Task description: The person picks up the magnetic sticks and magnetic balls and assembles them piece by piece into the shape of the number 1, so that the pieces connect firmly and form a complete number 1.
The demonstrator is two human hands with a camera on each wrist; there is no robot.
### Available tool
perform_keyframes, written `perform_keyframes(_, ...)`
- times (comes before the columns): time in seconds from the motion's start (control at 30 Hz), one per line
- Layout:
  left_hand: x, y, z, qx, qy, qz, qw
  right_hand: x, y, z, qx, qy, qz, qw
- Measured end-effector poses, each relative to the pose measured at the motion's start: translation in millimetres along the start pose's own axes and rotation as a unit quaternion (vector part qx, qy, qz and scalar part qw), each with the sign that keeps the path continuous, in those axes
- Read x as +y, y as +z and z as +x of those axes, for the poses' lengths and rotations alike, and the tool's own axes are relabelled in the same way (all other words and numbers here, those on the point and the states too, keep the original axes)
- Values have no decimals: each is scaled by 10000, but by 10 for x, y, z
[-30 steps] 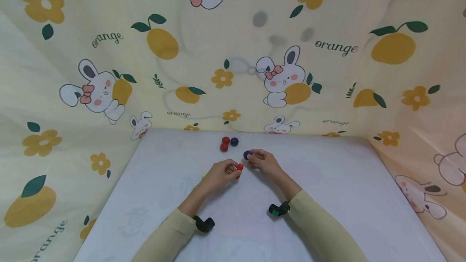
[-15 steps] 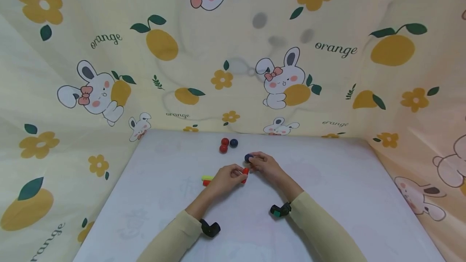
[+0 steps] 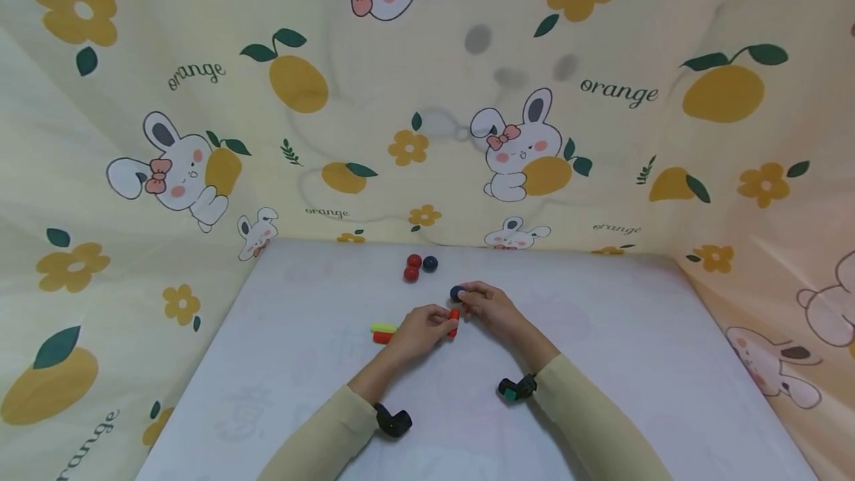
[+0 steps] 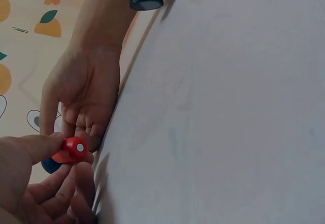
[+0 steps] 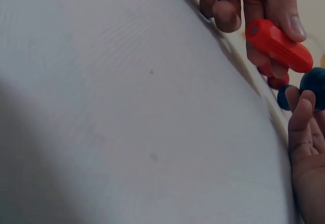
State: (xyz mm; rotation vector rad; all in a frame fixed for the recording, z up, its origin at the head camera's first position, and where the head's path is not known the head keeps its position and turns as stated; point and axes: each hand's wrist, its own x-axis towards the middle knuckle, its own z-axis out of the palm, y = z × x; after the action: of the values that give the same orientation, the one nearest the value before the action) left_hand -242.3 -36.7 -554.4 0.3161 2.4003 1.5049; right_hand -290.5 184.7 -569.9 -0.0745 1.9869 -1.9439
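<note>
My left hand [image 3: 417, 334] pinches a short red toy rod [image 3: 454, 323] between thumb and fingers. In the right wrist view the rod [image 5: 279, 46] has ridged sides, a rounded tip and a small grey disc at its other end. My right hand [image 3: 493, 309] holds a dark blue ball [image 3: 457, 293] at its fingertips. Right at the ball [image 5: 315, 86] is the rod's rounded tip in that view. The left wrist view shows a pale dot on the rod's [image 4: 76, 148] near end, with the ball [image 4: 50, 165] partly hidden behind it.
Two red balls [image 3: 411, 273] and another dark blue ball [image 3: 430, 264] sit together toward the table's back. A yellow-green rod [image 3: 383, 328] and a second red rod [image 3: 384, 338] lie left of my left hand. A printed cloth [image 3: 361, 80] encloses the white table [image 3: 601, 362].
My left hand has moved right and slightly nearer with the red rod, uncovering the two rods on the table. My right hand has shifted slightly nearer with the blue ball.
</note>
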Motion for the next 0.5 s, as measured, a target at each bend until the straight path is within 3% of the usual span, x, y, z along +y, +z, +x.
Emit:
perform_keyframes(0.23,36,7,24,-9,-37,57,10000,0,-6,0,23,39,117,9999)
perform_keyframes(0.5,50,20,54,-8,-82,102,9999,-15,9,-26,-11,-105,-123,9999)
